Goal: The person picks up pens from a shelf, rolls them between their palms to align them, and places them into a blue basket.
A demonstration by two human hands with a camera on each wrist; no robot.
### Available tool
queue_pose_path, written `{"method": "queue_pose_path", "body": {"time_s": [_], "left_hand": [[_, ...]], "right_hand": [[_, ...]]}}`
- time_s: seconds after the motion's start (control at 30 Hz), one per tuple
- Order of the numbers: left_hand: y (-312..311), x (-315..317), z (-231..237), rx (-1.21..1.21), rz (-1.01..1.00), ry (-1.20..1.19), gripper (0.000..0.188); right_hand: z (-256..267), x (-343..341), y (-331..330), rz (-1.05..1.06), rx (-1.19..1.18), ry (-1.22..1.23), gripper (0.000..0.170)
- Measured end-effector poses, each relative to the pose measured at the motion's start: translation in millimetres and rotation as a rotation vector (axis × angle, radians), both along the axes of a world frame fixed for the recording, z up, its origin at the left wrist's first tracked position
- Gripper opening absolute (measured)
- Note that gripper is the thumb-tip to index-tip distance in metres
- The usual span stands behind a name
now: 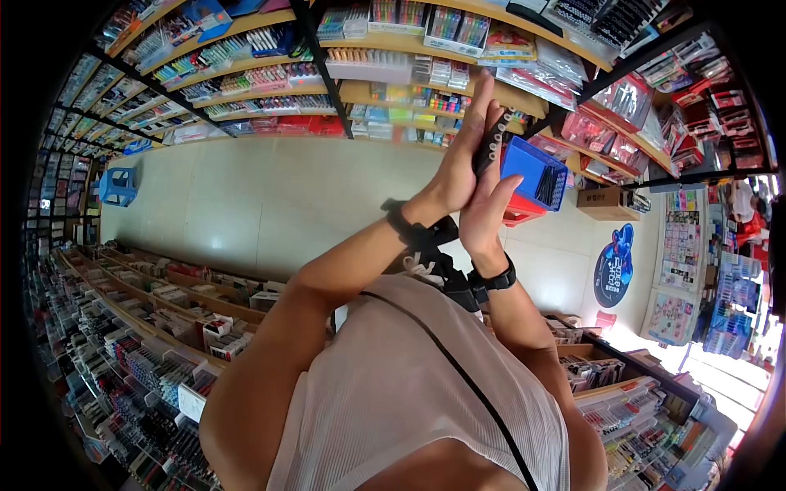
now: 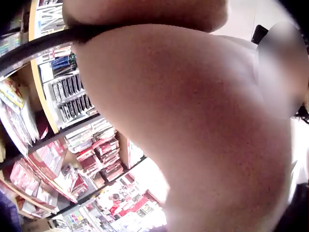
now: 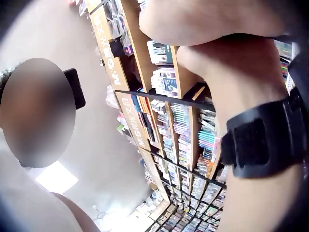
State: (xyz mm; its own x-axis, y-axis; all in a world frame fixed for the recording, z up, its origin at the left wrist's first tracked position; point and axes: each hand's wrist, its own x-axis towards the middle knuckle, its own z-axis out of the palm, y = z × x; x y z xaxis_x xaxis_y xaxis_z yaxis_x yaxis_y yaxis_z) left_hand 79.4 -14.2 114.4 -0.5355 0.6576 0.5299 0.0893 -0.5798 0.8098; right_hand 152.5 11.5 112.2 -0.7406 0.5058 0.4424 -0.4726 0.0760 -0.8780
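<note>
In the head view, the left hand (image 1: 458, 168) and right hand (image 1: 485, 214) are raised in front of the body, palms facing and fingers pointing up and away. Between them is a flat black object (image 1: 491, 147) with a row of pale rings along one edge, pressed by mostly straight fingers. The right thumb sticks out to the side. Close-up skin fills much of the left wrist view, where the object cannot be seen. A black wrist strap (image 3: 263, 140) crosses a forearm in the right wrist view, and the object is hidden there too.
A blue basket (image 1: 556, 182) holding black items stands just right of the hands, above a red stool (image 1: 521, 213). Stocked shelves (image 1: 368, 41) run ahead, and racks of goods (image 1: 155, 360) lie behind. A cardboard box (image 1: 607, 204) and blue stool (image 1: 119, 188) are on the floor.
</note>
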Motion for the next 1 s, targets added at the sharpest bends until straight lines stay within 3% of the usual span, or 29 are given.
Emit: {"method": "queue_pose_path", "body": {"time_s": [0.13, 0.23, 0.47, 0.5, 0.57, 0.6, 0.67, 0.9, 1.0], "left_hand": [[1.2, 15.2, -4.2, -0.024, -0.009, -0.018, 0.063], [-2.9, 37.8, -4.9, -0.015, -0.002, 0.031, 0.064], [2.1, 14.6, -5.5, -0.019, -0.002, -0.047, 0.062], [2.1, 10.3, -3.4, -0.044, 0.027, -0.039, 0.062], [2.4, 9.4, -3.2, -0.056, 0.063, -0.004, 0.058], [2.7, 11.8, -4.2, -0.061, 0.059, -0.004, 0.058], [6.2, 20.6, -13.5, -0.03, 0.029, -0.018, 0.062], [3.1, 39.3, -14.4, -0.021, -0.035, -0.06, 0.065], [6.0, 18.3, -15.7, -0.051, -0.013, -0.125, 0.061]], "right_hand": [[5.7, 4.9, 11.4, -0.044, -0.023, -0.121, 0.085], [3.8, 3.1, 32.3, -0.044, -0.079, -0.072, 0.08], [2.9, 13.7, 4.7, -0.044, 0.018, -0.16, 0.09], [-2.5, 11.5, 0.0, -0.048, -0.025, -0.093, 0.09], [-85.2, 31.0, 35.7, 0.229, -0.455, 0.095, 0.089], [-64.6, 26.1, 30.3, 0.229, -0.455, 0.094, 0.089], [0.5, 10.9, 13.7, -0.026, -0.039, -0.13, 0.085], [-7.7, 10.9, 27.4, -0.056, -0.211, -0.123, 0.083], [-5.9, 14.2, 9.1, -0.017, -0.088, -0.139, 0.088]]}}
